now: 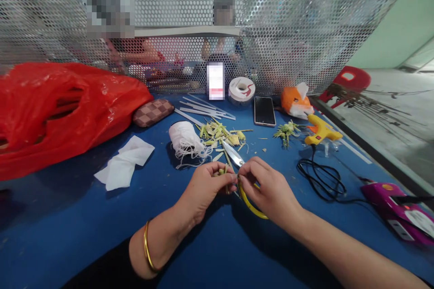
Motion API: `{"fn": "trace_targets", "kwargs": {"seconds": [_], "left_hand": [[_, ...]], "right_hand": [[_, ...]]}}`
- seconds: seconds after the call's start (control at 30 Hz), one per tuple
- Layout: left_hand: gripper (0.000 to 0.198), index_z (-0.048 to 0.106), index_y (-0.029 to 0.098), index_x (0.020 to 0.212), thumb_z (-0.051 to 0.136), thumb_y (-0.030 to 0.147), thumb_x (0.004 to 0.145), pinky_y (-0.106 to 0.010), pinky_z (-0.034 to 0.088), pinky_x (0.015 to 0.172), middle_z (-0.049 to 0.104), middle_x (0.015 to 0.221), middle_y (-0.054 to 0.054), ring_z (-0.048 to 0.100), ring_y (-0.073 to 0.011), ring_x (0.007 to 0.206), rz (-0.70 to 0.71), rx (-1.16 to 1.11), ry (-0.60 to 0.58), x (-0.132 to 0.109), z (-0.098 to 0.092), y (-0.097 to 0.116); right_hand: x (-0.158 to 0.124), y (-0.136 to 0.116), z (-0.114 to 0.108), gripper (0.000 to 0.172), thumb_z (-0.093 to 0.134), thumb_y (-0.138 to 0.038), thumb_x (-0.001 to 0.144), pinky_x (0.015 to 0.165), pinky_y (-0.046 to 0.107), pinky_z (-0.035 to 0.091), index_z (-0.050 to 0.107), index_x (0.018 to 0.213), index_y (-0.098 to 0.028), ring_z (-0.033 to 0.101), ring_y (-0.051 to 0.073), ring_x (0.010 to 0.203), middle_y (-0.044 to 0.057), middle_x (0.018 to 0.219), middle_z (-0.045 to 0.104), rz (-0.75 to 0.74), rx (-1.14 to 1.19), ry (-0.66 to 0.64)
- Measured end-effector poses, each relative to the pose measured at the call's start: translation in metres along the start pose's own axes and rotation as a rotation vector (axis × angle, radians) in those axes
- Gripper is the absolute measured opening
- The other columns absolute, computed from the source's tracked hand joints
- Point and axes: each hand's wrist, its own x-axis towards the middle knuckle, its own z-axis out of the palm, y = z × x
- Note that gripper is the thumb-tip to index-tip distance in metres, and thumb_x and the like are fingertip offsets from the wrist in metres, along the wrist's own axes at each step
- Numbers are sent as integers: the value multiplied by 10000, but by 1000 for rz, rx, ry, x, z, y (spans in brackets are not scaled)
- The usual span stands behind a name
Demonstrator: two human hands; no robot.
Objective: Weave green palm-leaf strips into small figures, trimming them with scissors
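In my head view, both arms reach in from the bottom edge and meet near the middle of the tabletop [200, 257], wrists bent so the fingertips almost touch. My left hand [208, 183] comes in from the lower left, a gold bangle [146, 246] on its forearm, the fingers curled in and the thumb laid across them; it is narrow, pinching a pale green plant piece [222, 172]. My right hand [267, 185] comes in from the lower right with its back turned up, thumb and forefinger drawn together beside the left fingertips. It is closed about the yellow handles of the scissors [233, 153], whose blades point away from me; I cannot tell which fingers pass through the loops. The plant piece sits within the left fingers, just left of the scissors. Beyond the hands I see a heap of green trimmings [219, 130], with a roll of white thread [185, 137] just to its left.
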Motion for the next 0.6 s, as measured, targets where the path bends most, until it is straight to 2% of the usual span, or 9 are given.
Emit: {"fn": "trace_targets", "kwargs": {"seconds": [0.13, 0.37, 0.53, 0.6], "left_hand": [[157, 656, 131, 744, 745, 194, 631, -208, 456, 573, 649, 634, -7, 613, -103, 580, -5, 42, -14, -1, 1, 2], [109, 667, 132, 701, 711, 222, 659, -224, 438, 545, 621, 559, 0, 559, -103, 526, 61, 179, -65, -3, 2, 2], [102, 671, 140, 719, 700, 229, 679, -232, 451, 615, 655, 628, -14, 590, -110, 592, 130, 163, -23, -3, 2, -1], [105, 672, 142, 726, 691, 240, 694, -231, 449, 634, 657, 627, -17, 590, -110, 607, 138, 125, 0, -3, 3, -1]], "right_hand": [[1, -1, -1, 115, 499, -161, 880, 575, 237, 409, 549, 783, -197, 536, 128, 625, 10, 735, 565, 127, 187, 2], [2, 1, -4, 156, 473, -185, 898, 611, 261, 422, 535, 756, -196, 559, 138, 650, 8, 711, 580, 172, 353, -81], [6, 0, 1, 198, 541, -353, 870, 526, 242, 441, 545, 757, -191, 545, 112, 507, -35, 566, 561, 518, 784, -106], [7, -1, 1, 230, 601, -396, 824, 521, 241, 447, 569, 751, -181, 536, 106, 486, -40, 533, 561, 605, 870, -78]]}}
